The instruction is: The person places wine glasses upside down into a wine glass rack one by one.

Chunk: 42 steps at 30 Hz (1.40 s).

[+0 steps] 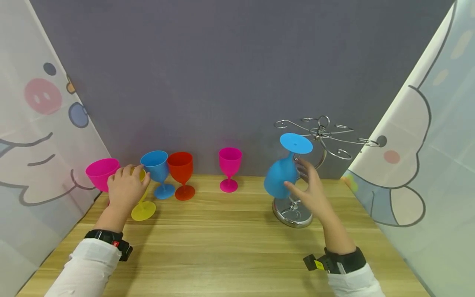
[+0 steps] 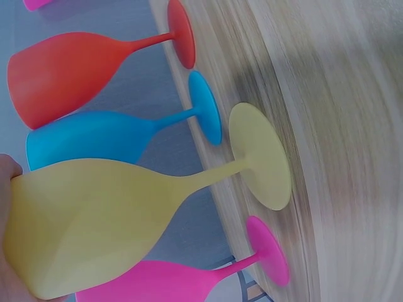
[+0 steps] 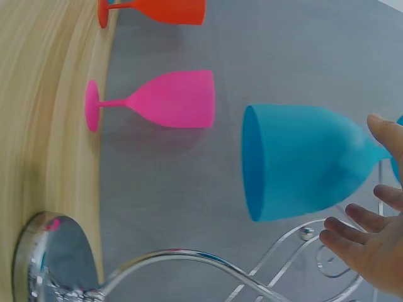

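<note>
A yellow plastic goblet (image 2: 94, 220) stands on the table at the left, and my left hand (image 1: 128, 187) grips it from above at the rim. In the left wrist view only a strip of that hand shows at the left edge. At the right a blue goblet (image 1: 282, 177) hangs upside down, tilted, at the chrome goblet rack (image 1: 324, 154), its round foot uppermost. My right hand (image 1: 311, 189) is beside this goblet with thumb and fingers spread apart. In the right wrist view the thumb (image 3: 384, 135) lies close to the stem.
A pink goblet (image 1: 102, 175), a second blue goblet (image 1: 157, 167) and a red goblet (image 1: 181, 167) stand around the yellow one. Another pink goblet (image 1: 230, 163) stands mid-table near the grey back panel (image 1: 237, 74). The rack's curled arms spread above its round base (image 1: 293, 214).
</note>
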{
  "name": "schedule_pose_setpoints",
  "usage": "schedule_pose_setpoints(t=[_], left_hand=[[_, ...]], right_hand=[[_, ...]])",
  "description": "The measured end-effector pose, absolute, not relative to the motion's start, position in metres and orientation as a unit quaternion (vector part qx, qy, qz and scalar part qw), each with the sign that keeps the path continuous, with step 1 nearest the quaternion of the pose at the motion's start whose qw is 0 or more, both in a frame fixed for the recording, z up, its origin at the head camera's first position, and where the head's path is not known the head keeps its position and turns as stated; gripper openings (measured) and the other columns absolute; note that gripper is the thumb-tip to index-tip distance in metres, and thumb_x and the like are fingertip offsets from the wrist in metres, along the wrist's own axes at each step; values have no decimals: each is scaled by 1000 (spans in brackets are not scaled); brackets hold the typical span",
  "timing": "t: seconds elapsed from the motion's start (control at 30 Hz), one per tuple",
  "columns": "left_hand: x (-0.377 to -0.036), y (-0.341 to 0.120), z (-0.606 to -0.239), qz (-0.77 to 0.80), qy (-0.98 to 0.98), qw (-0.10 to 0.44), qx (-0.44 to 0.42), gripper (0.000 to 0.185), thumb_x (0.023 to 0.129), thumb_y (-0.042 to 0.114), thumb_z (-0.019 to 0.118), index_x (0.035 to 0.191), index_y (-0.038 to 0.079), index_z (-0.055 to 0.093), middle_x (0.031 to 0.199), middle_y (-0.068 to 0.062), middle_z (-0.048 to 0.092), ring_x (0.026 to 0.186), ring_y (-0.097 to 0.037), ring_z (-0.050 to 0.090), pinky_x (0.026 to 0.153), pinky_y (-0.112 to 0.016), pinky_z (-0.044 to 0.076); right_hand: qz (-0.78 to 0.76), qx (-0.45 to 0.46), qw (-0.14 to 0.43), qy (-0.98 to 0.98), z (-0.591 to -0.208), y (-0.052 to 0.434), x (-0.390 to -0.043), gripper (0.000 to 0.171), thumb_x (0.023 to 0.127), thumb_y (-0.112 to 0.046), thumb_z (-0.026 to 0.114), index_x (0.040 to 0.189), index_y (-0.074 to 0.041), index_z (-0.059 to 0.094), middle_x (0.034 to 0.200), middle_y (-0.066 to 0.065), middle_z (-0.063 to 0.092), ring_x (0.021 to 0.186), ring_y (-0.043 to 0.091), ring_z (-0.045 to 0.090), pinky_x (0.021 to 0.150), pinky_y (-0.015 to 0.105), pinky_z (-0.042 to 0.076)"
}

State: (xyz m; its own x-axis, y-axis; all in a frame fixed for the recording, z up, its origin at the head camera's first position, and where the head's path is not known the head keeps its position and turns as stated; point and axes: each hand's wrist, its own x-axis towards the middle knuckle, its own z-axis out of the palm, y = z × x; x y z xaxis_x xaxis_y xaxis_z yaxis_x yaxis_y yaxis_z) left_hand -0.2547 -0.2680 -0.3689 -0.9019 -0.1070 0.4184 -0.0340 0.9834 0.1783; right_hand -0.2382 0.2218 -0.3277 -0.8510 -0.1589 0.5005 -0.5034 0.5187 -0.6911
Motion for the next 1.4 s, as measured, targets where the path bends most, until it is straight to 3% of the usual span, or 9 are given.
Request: schedule_pose_setpoints(t=[0.13,0.3,0.5,0.63,0.73,0.97,1.17,1.33,1.4], left_hand=[[-255,-268,-368,-82,-972,220,33,47,99,32,46,133,-1,47,131,-31,45,120,-54,37,94,-70,33],[-257,-269,-367,-81,-971,225,31,46,99,32,46,133,0,48,130,-31,45,120,-54,37,94,-70,33],[-263,-268,-366,-82,-971,223,32,47,99,33,45,133,1,48,131,-30,44,120,-54,37,94,-70,32],[-270,-265,-363,-78,-971,223,28,47,99,34,43,134,2,48,132,-29,45,121,-53,37,95,-69,33],[-274,-262,-360,-75,-971,228,25,47,99,34,43,134,3,48,132,-29,46,122,-53,38,95,-69,33],[-274,-260,-356,-64,-974,214,26,49,99,33,42,137,2,46,134,-29,45,123,-53,37,96,-69,33],[-266,-266,-366,-66,-976,203,32,49,100,33,41,137,2,46,134,-31,44,123,-54,36,96,-70,32],[-260,-268,-373,-65,-973,218,37,48,99,32,45,134,1,49,131,-32,46,120,-54,39,94,-70,34],[-261,-269,-372,-63,-971,227,35,47,98,32,46,134,1,49,130,-31,47,119,-54,40,93,-69,35]], right_hand=[[427,199,218,-855,-320,225,-230,73,85,-8,72,144,5,31,144,27,36,133,45,38,105,58,37],[397,208,255,-857,-308,226,-215,69,83,-4,73,142,2,38,140,23,45,128,39,45,103,25,41],[356,245,314,-845,-292,224,-189,70,77,1,77,139,-3,46,137,17,51,120,21,52,101,13,39],[325,323,379,-804,-275,228,-179,57,87,-26,72,133,1,53,132,19,56,120,1,51,101,11,38],[291,368,413,-781,-259,234,-178,65,91,-47,60,128,6,55,130,21,58,126,0,49,103,13,39],[224,390,428,-784,-212,252,-180,70,91,-54,56,126,7,56,137,3,57,130,0,46,107,14,35],[135,394,406,-813,-172,265,-178,77,90,-62,46,132,2,54,134,18,57,129,-13,38,100,2,30],[72,416,376,-825,-144,273,-194,73,93,-60,40,133,0,55,133,20,57,131,16,50,108,7,26],[40,416,366,-832,-137,277,-203,53,96,-42,53,132,-3,56,132,19,57,122,29,55,104,14,38]])
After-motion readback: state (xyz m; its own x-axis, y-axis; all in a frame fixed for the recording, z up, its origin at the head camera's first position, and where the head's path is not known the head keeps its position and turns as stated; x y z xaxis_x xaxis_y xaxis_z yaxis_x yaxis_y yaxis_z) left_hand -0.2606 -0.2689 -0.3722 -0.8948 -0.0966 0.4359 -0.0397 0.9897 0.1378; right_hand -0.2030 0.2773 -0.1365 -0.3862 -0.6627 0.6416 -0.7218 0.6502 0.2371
